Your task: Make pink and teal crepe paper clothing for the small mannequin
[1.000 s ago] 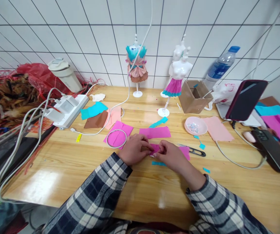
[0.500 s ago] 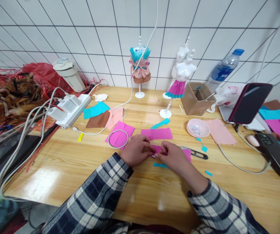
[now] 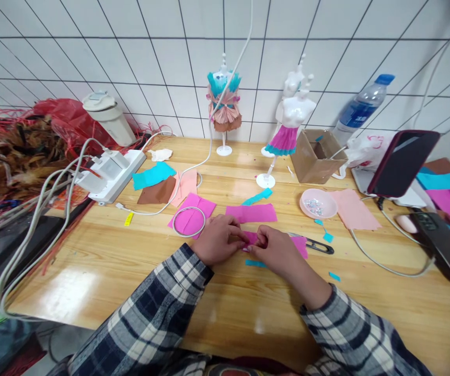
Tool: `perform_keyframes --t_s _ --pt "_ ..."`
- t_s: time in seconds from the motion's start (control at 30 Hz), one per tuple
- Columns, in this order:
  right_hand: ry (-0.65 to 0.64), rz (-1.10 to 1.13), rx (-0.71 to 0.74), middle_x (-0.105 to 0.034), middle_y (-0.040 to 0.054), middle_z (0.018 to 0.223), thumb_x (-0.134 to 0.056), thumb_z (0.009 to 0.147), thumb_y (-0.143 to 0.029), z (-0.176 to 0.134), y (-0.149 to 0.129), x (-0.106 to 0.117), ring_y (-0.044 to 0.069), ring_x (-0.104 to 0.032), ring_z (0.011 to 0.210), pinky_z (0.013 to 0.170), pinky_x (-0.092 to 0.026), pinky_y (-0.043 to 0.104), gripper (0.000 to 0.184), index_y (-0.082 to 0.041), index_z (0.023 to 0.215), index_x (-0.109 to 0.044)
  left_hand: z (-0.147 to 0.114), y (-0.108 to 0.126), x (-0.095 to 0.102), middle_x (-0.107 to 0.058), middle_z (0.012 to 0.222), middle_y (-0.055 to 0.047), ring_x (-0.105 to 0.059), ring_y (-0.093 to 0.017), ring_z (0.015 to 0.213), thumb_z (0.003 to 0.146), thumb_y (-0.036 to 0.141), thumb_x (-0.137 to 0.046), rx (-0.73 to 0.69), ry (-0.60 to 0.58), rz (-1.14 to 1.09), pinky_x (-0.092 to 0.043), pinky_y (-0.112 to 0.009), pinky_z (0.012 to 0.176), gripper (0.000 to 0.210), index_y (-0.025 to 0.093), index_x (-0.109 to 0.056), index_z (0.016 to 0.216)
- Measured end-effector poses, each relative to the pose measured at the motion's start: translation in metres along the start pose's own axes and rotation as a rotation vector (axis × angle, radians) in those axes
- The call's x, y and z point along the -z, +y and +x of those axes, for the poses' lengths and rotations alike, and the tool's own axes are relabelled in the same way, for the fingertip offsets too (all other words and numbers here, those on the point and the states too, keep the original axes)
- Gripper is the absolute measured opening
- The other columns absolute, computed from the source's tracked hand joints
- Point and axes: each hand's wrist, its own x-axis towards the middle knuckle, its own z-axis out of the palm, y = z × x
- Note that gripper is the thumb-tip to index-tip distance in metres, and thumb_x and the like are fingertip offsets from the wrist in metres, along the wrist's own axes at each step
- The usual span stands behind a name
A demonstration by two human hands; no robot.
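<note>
A strip of magenta crepe paper (image 3: 300, 245) lies flat on the table, partly covered by my hands. My left hand (image 3: 222, 241) has its fingers closed on the strip's left end. Opposite it, my right hand (image 3: 275, 249) pinches the same strip between thumb and forefinger. Just beyond lies a second magenta strip (image 3: 252, 213). Under the right hand's near side shows a thin blue strip (image 3: 255, 263). Small black snips (image 3: 321, 246) stick out behind the worked strip. A wire ring (image 3: 174, 223) rests on a folded magenta piece (image 3: 195, 211), left of my left hand.
Mini mannequins, one in a ruffled dress (image 3: 225, 104) and one in a magenta skirt (image 3: 283, 140), stand by the wall. A pink bowl of beads (image 3: 307, 211), a cardboard box (image 3: 311, 169), and phones (image 3: 405, 162) are to the right. A power strip (image 3: 109, 193) with cables lies left.
Both hands stay almost in place, still pinching the magenta strip. The whole view has shifted very slightly.
</note>
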Motion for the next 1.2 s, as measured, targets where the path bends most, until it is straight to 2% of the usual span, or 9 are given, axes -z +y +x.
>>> perform_keyframes --t_s 0.33,0.5,0.6,0.9,1.2 --pt "0.011 -0.032 -0.004 -0.051 -0.0049 0.059 -0.064 0.071 -0.024 -0.003 -0.006 0.002 0.013 -0.044 0.057 0.051 -0.026 0.024 0.024 -0.022 0.063 -0.041 -0.001 0.001 0.001 -0.06 0.099 -0.003 -0.053 -0.022 0.098 0.079 0.046 -0.068 -0.025 0.004 0.012 -0.037 -0.036 0.088 0.024 0.029 -0.073 0.096" --pt "-0.022 0.073 0.003 -0.062 -0.0029 0.068 -0.064 0.074 -0.028 -0.014 -0.007 0.015 0.015 -0.054 0.062 0.056 -0.035 0.025 0.016 -0.022 0.07 -0.05 -0.002 0.0 0.001 -0.06 0.098 -0.003 -0.054 -0.023 0.099 0.079 0.043 -0.069 -0.037 0.001 -0.004 -0.036 -0.037 0.089 0.022 0.029 -0.072 0.095" --pt "-0.042 0.078 -0.015 -0.064 -0.0027 0.07 -0.063 0.074 -0.025 -0.02 -0.006 0.025 0.014 -0.056 0.062 0.058 -0.038 0.026 0.008 -0.023 0.073 -0.055 -0.002 0.001 0.002 -0.06 0.1 -0.003 -0.053 -0.023 0.101 0.078 0.04 -0.07 -0.03 -0.005 -0.008 -0.036 -0.037 0.09 0.019 0.029 -0.072 0.094" --pt "-0.058 -0.06 -0.046 -0.065 -0.0034 0.071 -0.065 0.072 -0.025 -0.015 0.012 0.033 0.015 -0.057 0.066 0.058 -0.036 0.025 0.01 -0.023 0.076 -0.056 0.0 0.002 0.006 -0.061 0.104 -0.003 -0.054 -0.024 0.104 0.078 0.036 -0.071 -0.018 -0.042 -0.004 -0.037 -0.038 0.092 0.019 0.028 -0.072 0.095" --pt "-0.083 -0.108 -0.075 -0.054 -0.0066 0.061 -0.063 0.069 -0.028 -0.008 0.02 0.03 0.012 -0.047 0.057 0.051 -0.029 0.024 0.019 -0.022 0.068 -0.045 0.0 0.002 0.007 -0.06 0.105 -0.003 -0.054 -0.023 0.104 0.077 0.035 -0.071 -0.019 -0.048 0.022 -0.038 -0.039 0.092 0.02 0.029 -0.072 0.096"
